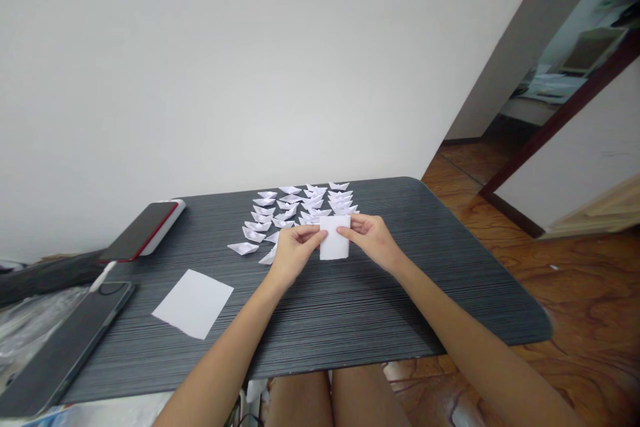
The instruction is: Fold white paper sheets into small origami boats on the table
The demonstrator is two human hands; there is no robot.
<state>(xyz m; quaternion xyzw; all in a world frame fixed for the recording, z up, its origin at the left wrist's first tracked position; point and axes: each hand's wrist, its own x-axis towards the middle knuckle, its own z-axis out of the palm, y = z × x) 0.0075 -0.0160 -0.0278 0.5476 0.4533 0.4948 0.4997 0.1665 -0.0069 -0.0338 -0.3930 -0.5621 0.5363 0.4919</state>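
Note:
A folded white sheet of paper (334,243) is held up above the table, its lower edge slightly rough. My left hand (296,247) pinches its left side, thumb in front and fingers behind. On the other side my right hand (371,235) grips it the same way, near the upper right corner. Behind the paper stand several small white folded paper boats (287,213), set out in loose rows; some are partly hidden by the held sheet and my left hand. To the left a flat white paper square (194,303) lies on the table.
The dark wood-grain table (415,300) backs onto a white wall (300,67). At its left lie a dark tablet-like device with a red edge (143,230), a dark flat device (70,347) and a white cable plug (103,276). A doorway opens at the right.

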